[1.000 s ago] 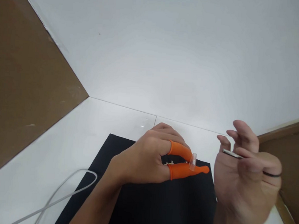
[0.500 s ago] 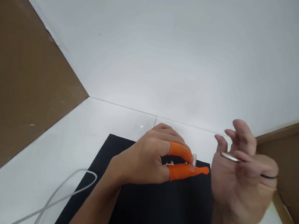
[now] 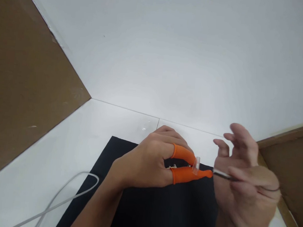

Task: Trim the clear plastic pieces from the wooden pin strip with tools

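Left hand (image 3: 148,163) is hovering above the black mat (image 3: 160,211). Its thumb and forefinger, both wearing orange finger cots (image 3: 183,153), are pinching a small clear piece (image 3: 196,165) between their tips.

Right hand (image 3: 242,184) is gripping a thin metal tool (image 3: 222,174) between the thumb and a bent finger, its other fingers fanning upward. This hand is showing blurred, so I am not reading the grip any finer.

The tool's tip is sitting just beside the end of the thumb cot, near the clear piece. I cannot tell whether it is touching.

A white cable (image 3: 65,197) is looping across the white table (image 3: 101,124) left of the mat. A brown board (image 3: 26,84) is standing at far left.
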